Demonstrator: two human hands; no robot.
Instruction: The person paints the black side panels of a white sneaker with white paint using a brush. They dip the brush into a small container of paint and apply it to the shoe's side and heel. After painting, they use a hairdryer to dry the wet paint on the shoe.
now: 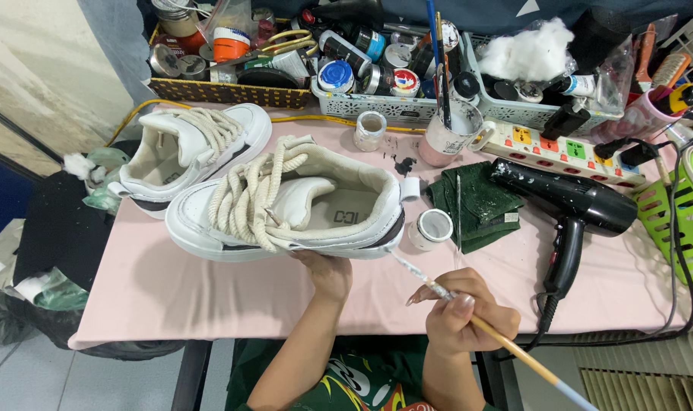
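Pink table (171, 297) bears white sneaker (286, 205), thick cream laces, black sole stripe, lying near front edge. Left hand (327, 272) cups its underside, fingers curled. Right hand (464, 312) pinches thin paintbrush (468, 316), tip touching heel.

A pink-covered table (171, 293) carries two white sneakers: one (286, 209) at the middle, the second sneaker (187, 148) just behind it to the left. Right of the middle sneaker lie an open paint jar (432, 228), a green cloth (476, 205) and a black hair dryer (571, 209). Behind them stand a mug (453, 135), a power strip (567, 152) and baskets (232, 91) of paints.
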